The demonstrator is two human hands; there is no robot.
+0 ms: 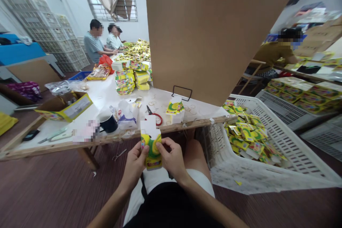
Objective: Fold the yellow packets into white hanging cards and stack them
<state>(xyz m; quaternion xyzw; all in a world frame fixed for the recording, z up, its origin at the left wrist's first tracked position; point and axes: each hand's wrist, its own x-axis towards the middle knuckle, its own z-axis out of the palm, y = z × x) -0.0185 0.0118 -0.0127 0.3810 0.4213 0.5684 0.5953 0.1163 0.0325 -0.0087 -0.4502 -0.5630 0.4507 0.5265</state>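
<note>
A small yellow and green cardboard box (153,149) with its white top flap standing up is held over my lap. My left hand (136,160) pinches its left edge, thumb on the front. My right hand (171,155) grips the right edge, thumb also on the front. Just beyond, on the table's near edge, stands another yellow and green box (175,110) with white flaps. Red-handled scissors (154,115) lie on the table behind the held box. Whether anything is inside the held box, I cannot tell.
At my right a white plastic crate (288,131) holds many yellow boxes. A large brown cardboard sheet (208,39) rises from the table (107,96). A dark mug (108,122), a plastic bag (128,114) and an open carton (66,107) stand left. Several people sit at tables farther off.
</note>
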